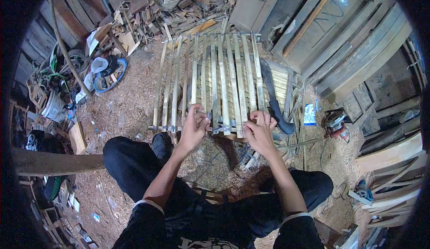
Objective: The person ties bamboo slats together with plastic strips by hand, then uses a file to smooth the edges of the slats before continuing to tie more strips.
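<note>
A rack of pale, narrow wooden slats (pixel 225 83) lies in front of me, its slats running away from me and joined by thin crosspieces at the far and near ends. My left hand (pixel 196 126) is at the near edge, fingers curled and pinched beside a slat end. To its right, my right hand (pixel 260 131) is likewise closed at the near ends of the right-hand slats. Between the hands, small grey-white bits (pixel 222 128) show on the near crosspiece. What the fingertips hold is too small to make out.
A dark curved bar (pixel 272 92) lies along the rack's right side. Further right are a blue-white packet (pixel 309 114) and a power tool (pixel 336 123). Scrap wood (pixel 152 18) is heaped at the back; a blue basin (pixel 109 75) stands left. Boards lean at right; shavings cover the floor.
</note>
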A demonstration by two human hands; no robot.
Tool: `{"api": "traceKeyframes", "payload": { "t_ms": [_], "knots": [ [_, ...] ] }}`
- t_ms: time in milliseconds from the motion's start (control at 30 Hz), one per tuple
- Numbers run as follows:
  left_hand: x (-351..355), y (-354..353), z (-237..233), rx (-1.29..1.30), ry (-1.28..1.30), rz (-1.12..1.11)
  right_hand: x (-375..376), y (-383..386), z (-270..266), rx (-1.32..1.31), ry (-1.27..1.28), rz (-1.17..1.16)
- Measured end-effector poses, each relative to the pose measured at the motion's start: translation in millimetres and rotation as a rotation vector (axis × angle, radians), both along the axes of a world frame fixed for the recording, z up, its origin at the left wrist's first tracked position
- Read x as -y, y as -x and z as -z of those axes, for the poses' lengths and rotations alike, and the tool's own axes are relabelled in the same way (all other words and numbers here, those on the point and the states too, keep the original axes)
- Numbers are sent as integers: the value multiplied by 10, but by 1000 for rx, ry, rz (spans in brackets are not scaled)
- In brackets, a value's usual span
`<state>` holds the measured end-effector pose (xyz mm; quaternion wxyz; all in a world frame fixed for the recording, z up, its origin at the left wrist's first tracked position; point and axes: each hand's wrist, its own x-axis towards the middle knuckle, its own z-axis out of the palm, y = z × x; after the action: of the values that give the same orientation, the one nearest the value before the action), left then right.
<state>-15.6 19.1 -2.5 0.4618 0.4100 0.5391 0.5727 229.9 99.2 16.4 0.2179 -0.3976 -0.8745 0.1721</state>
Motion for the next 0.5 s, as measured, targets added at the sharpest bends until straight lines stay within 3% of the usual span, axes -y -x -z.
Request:
{"api": "traceKeyframes", "payload": {
  "t_ms": [100,333,433,500],
  "knots": [
    [10,25,39,-78,36,-17,-5,10,3,31,-11,1],
    [6,131,-190,7,18,47,-19,19,28,-49,-27,72],
    [-36,157,-229,87,-7,87,-123,36,39,-204,155,95],
    [-10,60,-253,-18,-66,56,-126,121,-12,-482,452,58]
  ]
}}
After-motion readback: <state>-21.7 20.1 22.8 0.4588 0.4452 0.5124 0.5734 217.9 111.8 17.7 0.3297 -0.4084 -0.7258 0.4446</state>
